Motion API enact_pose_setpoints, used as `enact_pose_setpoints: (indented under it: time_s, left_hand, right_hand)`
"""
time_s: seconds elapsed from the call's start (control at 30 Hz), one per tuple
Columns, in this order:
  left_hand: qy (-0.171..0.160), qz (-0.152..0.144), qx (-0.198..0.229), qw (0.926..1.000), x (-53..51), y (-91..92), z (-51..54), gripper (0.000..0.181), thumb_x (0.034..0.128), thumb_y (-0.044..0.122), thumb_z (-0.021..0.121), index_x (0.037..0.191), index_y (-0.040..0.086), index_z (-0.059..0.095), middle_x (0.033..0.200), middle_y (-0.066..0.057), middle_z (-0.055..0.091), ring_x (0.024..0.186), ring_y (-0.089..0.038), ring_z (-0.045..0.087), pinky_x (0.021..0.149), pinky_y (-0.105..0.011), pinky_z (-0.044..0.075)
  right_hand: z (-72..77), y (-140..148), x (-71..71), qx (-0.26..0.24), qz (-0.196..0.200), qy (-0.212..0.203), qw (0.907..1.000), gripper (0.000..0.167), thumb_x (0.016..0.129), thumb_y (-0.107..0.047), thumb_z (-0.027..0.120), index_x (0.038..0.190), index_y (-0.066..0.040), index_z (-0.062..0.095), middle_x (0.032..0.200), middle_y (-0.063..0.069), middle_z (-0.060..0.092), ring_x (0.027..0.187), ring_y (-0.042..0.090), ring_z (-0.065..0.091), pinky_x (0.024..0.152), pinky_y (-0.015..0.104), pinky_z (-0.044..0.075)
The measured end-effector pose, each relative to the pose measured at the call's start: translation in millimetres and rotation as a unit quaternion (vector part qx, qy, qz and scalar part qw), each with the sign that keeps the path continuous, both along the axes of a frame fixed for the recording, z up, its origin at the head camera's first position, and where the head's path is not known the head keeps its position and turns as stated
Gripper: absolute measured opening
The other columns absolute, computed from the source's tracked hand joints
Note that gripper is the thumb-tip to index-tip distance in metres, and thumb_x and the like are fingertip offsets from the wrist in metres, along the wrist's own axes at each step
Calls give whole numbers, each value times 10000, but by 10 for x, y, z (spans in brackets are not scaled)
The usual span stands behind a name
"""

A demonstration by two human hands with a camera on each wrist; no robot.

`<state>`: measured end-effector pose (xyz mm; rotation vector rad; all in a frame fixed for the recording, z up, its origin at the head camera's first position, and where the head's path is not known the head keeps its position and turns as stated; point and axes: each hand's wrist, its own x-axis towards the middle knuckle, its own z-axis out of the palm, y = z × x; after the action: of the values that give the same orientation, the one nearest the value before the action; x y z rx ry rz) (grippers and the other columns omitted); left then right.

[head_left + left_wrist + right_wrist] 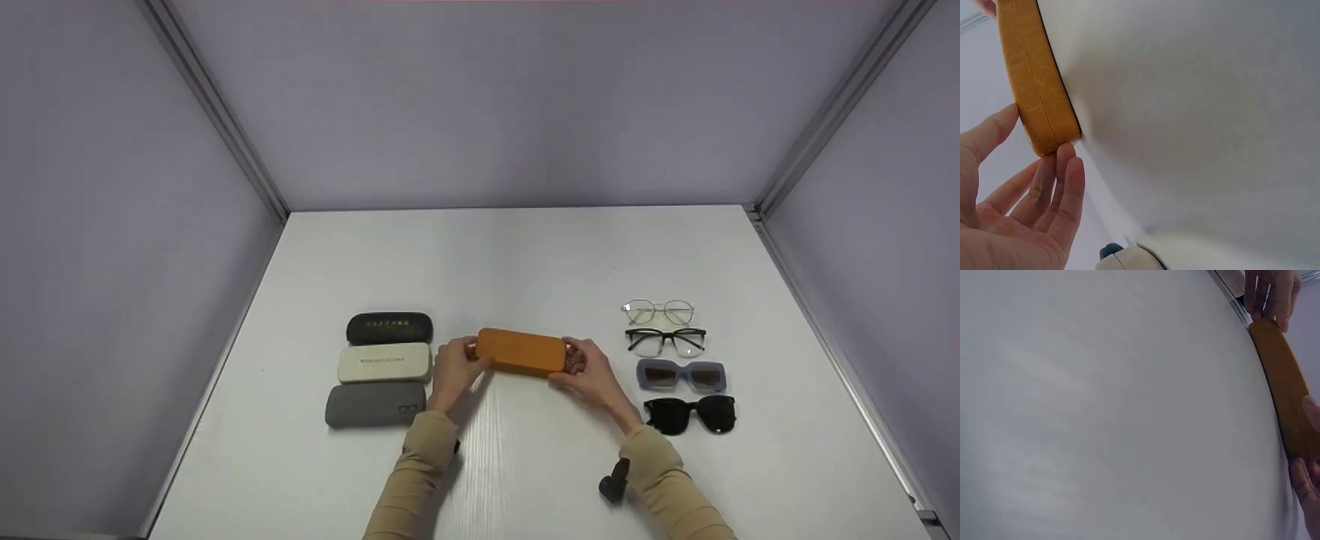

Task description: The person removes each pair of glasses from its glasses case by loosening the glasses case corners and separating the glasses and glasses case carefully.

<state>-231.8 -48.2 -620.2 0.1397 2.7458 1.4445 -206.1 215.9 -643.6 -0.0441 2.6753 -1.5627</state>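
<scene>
An orange glasses case [521, 351] lies shut on the white table, slightly askew, its side seam [1032, 79] showing in the left wrist view. At its left end my left hand [454, 370] holds it, thumb on the near side and fingertips against the end. My right hand [592, 375] grips the right end the same way, thumb at the near corner; in the right wrist view this hand [1310, 492] is partly cut off by the frame edge. Whether anything is inside the case is hidden.
Left of the hands, a black case [390, 328], a cream case [384, 363] and a grey case [375, 405] form a column. To the right lie thin-framed glasses [658, 312], black-framed glasses [666, 342], blue-grey sunglasses [682, 375] and black sunglasses [691, 415]. Panels [510, 105] enclose the table.
</scene>
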Motion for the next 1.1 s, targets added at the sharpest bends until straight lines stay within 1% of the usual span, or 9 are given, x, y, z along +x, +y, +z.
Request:
enact_pose_setpoints:
  time_s: [0.1,0.23,0.33,0.43,0.53,0.7,0.83,1.0,1.1]
  left_hand:
    - [-54,-135,-43,9999,7,-23,24,415,887,162,742,1238,-50,673,983,-179,771,878,-271,743,768,-404,596]
    - [6,-362,-198,9992,10,-59,80,384,921,180,705,1232,-44,678,980,-180,764,885,-292,739,768,-424,595]
    - [113,-519,-260,9982,1,-93,112,336,942,145,677,1219,-44,686,1040,-206,746,927,-323,726,788,-437,593]
    - [67,-704,-203,9973,-11,-128,131,322,950,104,660,1230,-53,677,1129,-235,714,975,-349,711,808,-440,591]
    - [14,-814,-208,9965,-22,-157,140,331,956,98,652,1252,-51,663,1200,-244,683,1011,-365,695,829,-452,582]
    - [-19,-704,-371,9968,-30,-163,149,340,952,78,654,1270,-42,655,1233,-234,674,1057,-374,686,865,-468,575]
    - [16,-570,-480,9972,-42,-140,127,354,954,53,645,1293,-50,636,1244,-233,674,1058,-356,691,873,-454,576]
    - [25,-339,-447,9984,-31,-129,83,354,971,61,619,1306,-52,623,1248,-230,675,1063,-342,687,886,-449,569]
    - [23,-249,-328,9991,-18,-131,78,353,976,53,607,1310,-63,617,1239,-236,679,1060,-343,690,865,-439,578]
  right_hand:
    - [14,17,8,283,259,181,9991,762,742,-112,894,1397,4,522,1258,160,564,867,145,515,724,186,428]
    - [34,44,35,594,523,275,9965,753,710,-132,913,1365,-49,550,1213,113,598,850,139,507,720,221,412]
    - [53,52,61,741,692,206,9946,733,690,-153,924,1330,-86,572,1167,77,597,877,149,518,761,256,432]
    - [69,34,76,793,809,186,9934,728,680,-180,931,1311,-94,579,1190,67,584,948,161,518,833,291,437]
    - [74,-1,79,754,833,227,9934,730,672,-166,932,1304,-73,581,1175,85,578,954,175,519,840,298,440]
    - [64,-82,66,812,755,379,9931,748,682,-147,926,1336,-37,580,1148,94,583,918,158,506,798,252,429]
    - [34,-139,52,778,503,502,9944,759,718,-121,906,1383,-12,557,1169,106,609,904,146,521,778,236,438]
    - [-14,-184,36,594,284,598,9960,736,752,-89,877,1399,14,541,1131,117,641,869,147,555,758,247,467]
    - [-26,-214,36,570,164,688,9959,708,764,-87,868,1387,26,550,1158,134,654,872,154,565,765,262,476]
